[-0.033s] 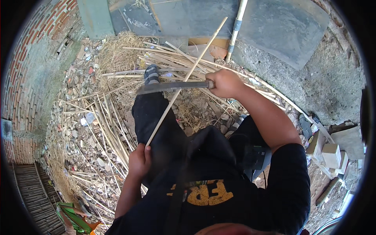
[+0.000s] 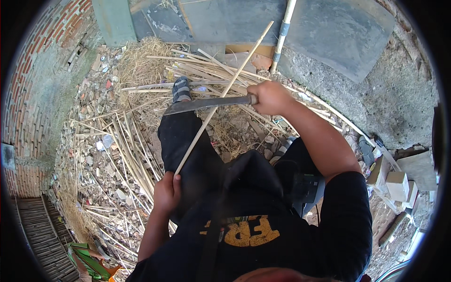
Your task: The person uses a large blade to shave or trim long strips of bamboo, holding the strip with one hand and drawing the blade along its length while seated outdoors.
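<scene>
A long pale strip of split bamboo [image 2: 195,140] slants up and away across my right-of-centre view. Its near end is gripped in my closed left hand [image 2: 166,192], beside my left thigh. My right hand [image 2: 271,97] is wrapped round the handle of a machete [image 2: 199,104]. The blade points left and crosses the strip around its middle; whether the edge bites into it I cannot tell. Beneath the blade are my left shin and a strapped sandal [image 2: 181,89] on my foot.
Beyond my foot lies a pile of bamboo strips [image 2: 199,69], with more strips [image 2: 134,145] on the rubble to the left. Dry straw [image 2: 143,58] lies near the dark panels. A brick wall [image 2: 35,103] stands left; a loose sandal [image 2: 366,150] and blocks [image 2: 397,186] lie right.
The machete and my right hand have shifted very slightly, and the blade looks less blurred. My left hand and the strip are nearly still.
</scene>
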Action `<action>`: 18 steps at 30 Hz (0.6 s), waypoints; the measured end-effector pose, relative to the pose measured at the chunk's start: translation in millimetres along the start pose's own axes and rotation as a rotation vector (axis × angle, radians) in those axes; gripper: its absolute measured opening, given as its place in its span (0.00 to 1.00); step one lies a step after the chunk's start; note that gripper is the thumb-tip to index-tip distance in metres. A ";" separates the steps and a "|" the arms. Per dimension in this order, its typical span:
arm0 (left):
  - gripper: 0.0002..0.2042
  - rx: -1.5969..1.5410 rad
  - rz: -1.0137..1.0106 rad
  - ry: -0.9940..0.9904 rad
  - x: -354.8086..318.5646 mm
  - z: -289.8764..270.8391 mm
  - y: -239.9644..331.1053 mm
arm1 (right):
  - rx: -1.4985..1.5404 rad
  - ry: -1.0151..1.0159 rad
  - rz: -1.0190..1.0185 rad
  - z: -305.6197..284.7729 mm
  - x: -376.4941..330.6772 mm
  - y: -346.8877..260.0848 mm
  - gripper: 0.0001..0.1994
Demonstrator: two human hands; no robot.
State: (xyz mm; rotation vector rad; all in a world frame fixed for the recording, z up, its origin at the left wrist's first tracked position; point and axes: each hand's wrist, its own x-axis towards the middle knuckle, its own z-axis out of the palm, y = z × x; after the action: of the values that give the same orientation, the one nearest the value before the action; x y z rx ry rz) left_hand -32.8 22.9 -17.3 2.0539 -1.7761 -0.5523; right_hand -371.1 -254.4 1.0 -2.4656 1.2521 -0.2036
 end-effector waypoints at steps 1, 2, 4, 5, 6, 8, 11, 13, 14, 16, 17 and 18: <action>0.15 0.002 -0.005 0.002 0.9 0.7 1.1 | -0.053 -0.040 0.015 -4.4 1.1 0.3 0.11; 0.15 0.004 -0.011 0.004 0.8 1.2 1.9 | 0.067 0.033 0.003 4.6 3.6 13.8 0.12; 0.15 -0.016 0.007 0.001 1.9 0.6 3.6 | 0.155 0.122 0.133 -0.2 5.8 20.4 0.12; 0.15 -0.027 0.016 0.000 2.8 0.2 4.6 | 0.200 0.167 0.197 -3.5 6.5 23.8 0.12; 0.15 -0.019 0.015 -0.004 3.1 -0.6 4.1 | 0.138 0.173 0.172 -6.7 7.0 26.3 0.12; 0.15 -0.003 0.012 -0.015 5.2 -1.4 3.5 | 0.089 0.116 0.148 -5.9 1.8 24.5 0.12; 0.14 0.082 0.036 0.010 4.5 -2.3 7.2 | -0.024 -0.051 0.086 -5.2 -4.9 5.7 0.11; 0.14 0.190 0.003 0.062 -0.8 5.7 7.0 | -0.123 -0.104 0.024 -8.8 -8.7 -11.1 0.11; 0.14 0.243 -0.016 0.088 -2.2 9.9 5.9 | -0.174 -0.094 -0.014 -10.7 -11.4 -19.9 0.12; 0.14 0.242 -0.003 0.102 -2.2 13.3 4.4 | -0.156 -0.123 -0.010 -22.6 -17.7 -29.4 0.12; 0.14 0.242 0.001 0.110 -2.2 13.3 4.4 | -0.100 -0.137 0.006 -21.3 -14.5 -23.4 0.12; 0.14 0.237 0.012 0.116 -1.8 12.9 6.6 | -0.044 -0.149 0.029 -18.8 -10.7 -9.6 0.12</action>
State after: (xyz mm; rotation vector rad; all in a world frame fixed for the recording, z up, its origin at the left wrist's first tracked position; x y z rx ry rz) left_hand -45.3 23.5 -24.8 2.1788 -1.8592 -0.2217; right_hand -375.7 -245.4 22.4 -2.4474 1.2398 0.0149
